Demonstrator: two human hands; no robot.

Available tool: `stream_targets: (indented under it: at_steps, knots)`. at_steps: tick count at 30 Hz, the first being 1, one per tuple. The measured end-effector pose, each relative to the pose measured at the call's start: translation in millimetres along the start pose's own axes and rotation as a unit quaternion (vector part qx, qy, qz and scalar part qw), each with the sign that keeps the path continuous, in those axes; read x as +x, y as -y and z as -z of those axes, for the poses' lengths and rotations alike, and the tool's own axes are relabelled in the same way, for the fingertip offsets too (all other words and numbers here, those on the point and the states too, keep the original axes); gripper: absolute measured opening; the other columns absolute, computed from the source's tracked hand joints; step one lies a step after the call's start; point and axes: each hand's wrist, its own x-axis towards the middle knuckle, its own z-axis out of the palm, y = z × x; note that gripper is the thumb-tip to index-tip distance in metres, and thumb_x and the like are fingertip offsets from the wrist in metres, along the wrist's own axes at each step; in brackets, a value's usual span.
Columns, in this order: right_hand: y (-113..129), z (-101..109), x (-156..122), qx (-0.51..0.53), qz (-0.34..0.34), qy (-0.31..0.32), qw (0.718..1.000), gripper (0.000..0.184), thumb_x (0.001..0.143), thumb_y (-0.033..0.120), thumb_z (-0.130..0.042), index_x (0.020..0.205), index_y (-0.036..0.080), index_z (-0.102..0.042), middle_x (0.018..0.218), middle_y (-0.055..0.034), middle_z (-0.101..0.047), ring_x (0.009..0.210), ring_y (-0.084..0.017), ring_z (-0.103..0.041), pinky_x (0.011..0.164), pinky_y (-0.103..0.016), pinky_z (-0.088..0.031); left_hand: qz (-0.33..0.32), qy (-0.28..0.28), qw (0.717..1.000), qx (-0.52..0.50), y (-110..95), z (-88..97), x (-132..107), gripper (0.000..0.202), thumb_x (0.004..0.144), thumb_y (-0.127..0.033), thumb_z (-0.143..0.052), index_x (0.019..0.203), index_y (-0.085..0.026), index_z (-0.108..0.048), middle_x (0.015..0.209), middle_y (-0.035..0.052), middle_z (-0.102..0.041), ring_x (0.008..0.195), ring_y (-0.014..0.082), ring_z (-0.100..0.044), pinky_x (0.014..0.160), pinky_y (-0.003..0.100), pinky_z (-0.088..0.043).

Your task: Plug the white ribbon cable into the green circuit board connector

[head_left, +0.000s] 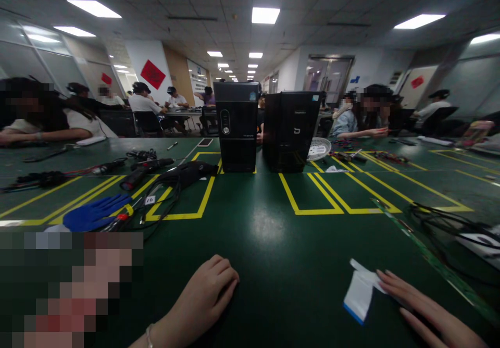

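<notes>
My left hand (207, 293) rests on the dark green table (273, 244) near its front edge, fingers curled loosely under, nothing visibly in it. My right hand (425, 309) lies flat at the lower right with fingers stretched out, its fingertips on a small white flat ribbon strip with a blue end (361, 290). Two black computer tower cases (237, 126) (294, 129) stand upright side by side further back in the middle of the table.
Yellow tape lines (312, 197) mark boxes on the table. A blue glove (96, 212), a screwdriver (119, 222), black cables and tools lie at left. A white basket (318, 148) sits behind the right tower. Cables and a green strip (429, 262) lie right. People sit at tables around.
</notes>
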Motion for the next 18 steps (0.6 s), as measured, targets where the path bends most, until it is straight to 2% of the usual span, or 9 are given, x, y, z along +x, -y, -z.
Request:
stream_targets:
  at_steps: [4, 7, 9, 11, 14, 16, 18]
  knots:
    - [95, 9, 32, 0.068, 0.065, 0.216, 0.972, 0.045, 0.097, 0.042, -0.043, 0.139, 0.029, -0.045, 0.149, -0.0039, -0.033, 0.137, -0.026, -0.031, 0.111, -0.049, -0.028, 0.005, 0.006, 1.000, 0.008, -2, 1.4, 0, 0.019, 0.094, -0.011, -0.045, 0.095, -0.020, -0.062, 0.095, 0.0041, -0.061, 0.089, 0.0214, -0.054, 0.077, 0.033, -0.046]
    - [166, 14, 58, 0.100, 0.156, 0.316, 0.931, 0.044, 0.098, 0.035, -0.042, 0.142, 0.028, -0.041, 0.148, -0.0041, -0.034, 0.139, -0.022, -0.026, 0.115, -0.044, -0.024, 0.005, 0.013, 1.000, 0.011, 0, 0.5, 0, 0.021, 0.095, -0.013, -0.043, 0.095, -0.021, -0.062, 0.096, 0.0043, -0.061, 0.089, 0.0218, -0.055, 0.077, 0.033, -0.047]
    - [199, 12, 72, 0.109, 0.211, 0.362, 0.901, 0.048, 0.098, 0.032, -0.046, 0.144, 0.024, -0.037, 0.149, -0.0054, -0.032, 0.140, -0.022, -0.021, 0.117, -0.043, -0.020, -0.003, 0.014, 1.000, 0.014, 3, -1.7, 0, 0.022, 0.095, -0.015, -0.042, 0.096, -0.022, -0.063, 0.096, 0.0045, -0.062, 0.089, 0.0222, -0.055, 0.077, 0.033, -0.047]
    - [216, 5, 81, 0.125, 0.254, 0.384, 0.879, 0.053, 0.097, 0.033, -0.049, 0.146, 0.021, -0.034, 0.151, -0.0080, -0.027, 0.141, -0.023, -0.018, 0.118, -0.042, -0.018, -0.017, 0.009, 1.000, 0.017, 8, -5.0, -1, 0.024, 0.096, -0.016, -0.040, 0.097, -0.022, -0.063, 0.096, 0.0046, -0.062, 0.089, 0.0226, -0.055, 0.077, 0.033, -0.048]
    - [221, -5, 85, 0.151, 0.308, 0.362, 0.867, 0.056, 0.098, 0.035, -0.048, 0.148, 0.018, -0.029, 0.153, -0.0099, -0.023, 0.142, -0.021, -0.014, 0.118, -0.039, -0.015, -0.029, 0.004, 0.999, 0.022, 17, -10.2, -1, 0.023, 0.096, -0.019, -0.041, 0.096, -0.024, -0.064, 0.094, 0.0042, -0.062, 0.088, 0.0226, -0.056, 0.077, 0.033, -0.049]
    - [214, -6, 85, 0.125, 0.314, 0.325, 0.883, 0.056, 0.097, 0.034, -0.048, 0.148, 0.020, -0.028, 0.155, -0.0087, -0.020, 0.143, -0.021, -0.014, 0.118, -0.041, -0.016, -0.033, 0.005, 0.999, 0.023, 24, -12.9, -2, 0.023, 0.095, -0.021, -0.042, 0.098, -0.026, -0.064, 0.095, 0.0036, -0.063, 0.089, 0.0224, -0.057, 0.079, 0.033, -0.049]
    - [195, 0, 84, 0.062, 0.268, 0.245, 0.930, 0.050, 0.096, 0.030, -0.047, 0.144, 0.022, -0.035, 0.155, -0.0065, -0.022, 0.141, -0.022, -0.021, 0.117, -0.043, -0.023, -0.031, 0.012, 0.999, 0.022, 31, -14.7, -3, 0.022, 0.095, -0.021, -0.043, 0.101, -0.027, -0.064, 0.097, 0.0032, -0.064, 0.090, 0.0225, -0.058, 0.080, 0.033, -0.051]
